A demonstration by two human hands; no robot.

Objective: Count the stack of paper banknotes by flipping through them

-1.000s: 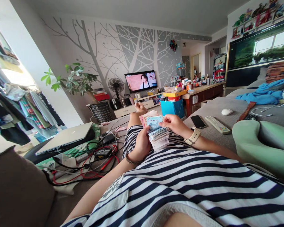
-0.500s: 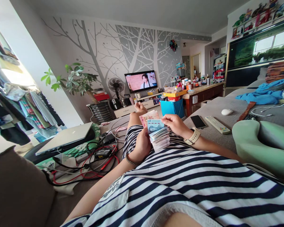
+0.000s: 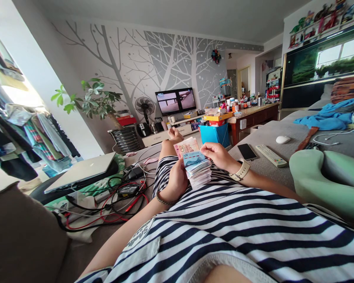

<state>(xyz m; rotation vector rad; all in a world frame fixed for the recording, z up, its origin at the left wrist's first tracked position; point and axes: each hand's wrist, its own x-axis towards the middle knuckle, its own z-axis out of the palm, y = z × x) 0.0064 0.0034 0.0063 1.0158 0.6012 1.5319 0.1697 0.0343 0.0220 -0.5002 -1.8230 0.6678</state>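
Head view (clock centred on the banknotes, 12 away from the wearer). Change over the last second: blue note (image 3: pixel 191 158) has come down from a raised position and now tips back over the stack of banknotes (image 3: pixel 199 175); more of the pinkish 20 note (image 3: pixel 186 147) shows behind it, toward 11. Judged: blue note is in mid-turn, not yet flat on the rest.

Thing's place: notes above the lap, between both hands. Left hand (image 3: pixel 177 179) closed round the left edge, thumb across the front. Right hand (image 3: pixel 218 154) at 2, thumb and forefinger pinching, as it appears, the blue note's upper right corner; contact too small to read fully. Number of notes not readable.

Around: phone (image 3: pixel 247 151) and remote (image 3: pixel 271 155) near 3, mouse (image 3: pixel 283 139) toward 2, green neck pillow (image 3: pixel 339 192) beyond at 3. Tangled cables (image 3: pixel 132 207) at 8, near the left forearm; laptop (image 3: pixel 82 172) at 9. Television (image 3: pixel 176 101) at 11, its picture changed too. Blue bin (image 3: pixel 214 135) at 1, beside the laden desk (image 3: pixel 267 113) at 2.

Obstruction: only the fingers, covering the note's ends.
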